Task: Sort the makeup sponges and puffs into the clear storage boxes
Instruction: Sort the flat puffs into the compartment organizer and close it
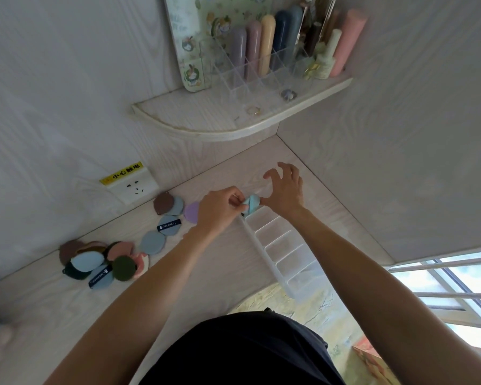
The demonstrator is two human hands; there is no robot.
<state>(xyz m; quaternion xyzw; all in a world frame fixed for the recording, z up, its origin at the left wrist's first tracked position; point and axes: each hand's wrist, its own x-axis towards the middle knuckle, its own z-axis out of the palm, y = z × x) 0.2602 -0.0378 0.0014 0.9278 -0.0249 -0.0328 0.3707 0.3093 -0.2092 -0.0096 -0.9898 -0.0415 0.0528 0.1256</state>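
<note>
We see a light-blue puff (252, 202), soft and rounded, pinched in the left hand (220, 211) over the far end of the clear divided box (278, 245) on the bench (220, 262). The right hand (285, 187), fingers spread, holds nothing; its thumb touches the puff. The left-hand grip hides the puff's near edge.

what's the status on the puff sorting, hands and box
Left hand pinching light blue puff over far end of clear divided box. Right hand open beside it, fingers spread. Loose puffs wait on desk; nothing blocking.
</note>
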